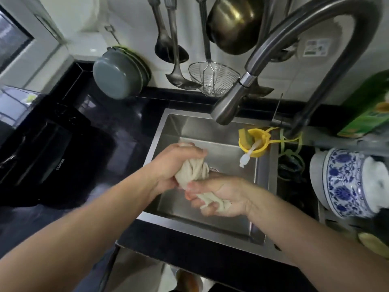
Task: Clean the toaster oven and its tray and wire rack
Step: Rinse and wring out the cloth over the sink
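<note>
Both my hands are clamped on one twisted pale cloth (192,172) over the steel sink (242,230). My left hand (174,165) grips the upper end from above, fingers curled round the wad, and my right hand (219,196) holds the lower end palm up, with folds of cloth poking out between the fingers. The two hands are close together, almost touching along the twist.

Around them, from biggest down: the black countertop (134,114) frames the sink, and the toaster oven (45,157), black with a glass door, stands on it to my left, well apart from the cloth. I cannot tell from here whether its tray or rack is inside, the door being too dark. A curved grey faucet (271,51) arches over the sink's far right corner, spout aimed down at the basin. On the right stands a blue-and-white porcelain jar (345,182). Grey-green bowls (117,75) lean against the back wall, with ladles (174,51) and a wire skimmer (212,77) hanging beside them. A small yellow holder (253,142) hangs inside the sink's right wall.
</note>
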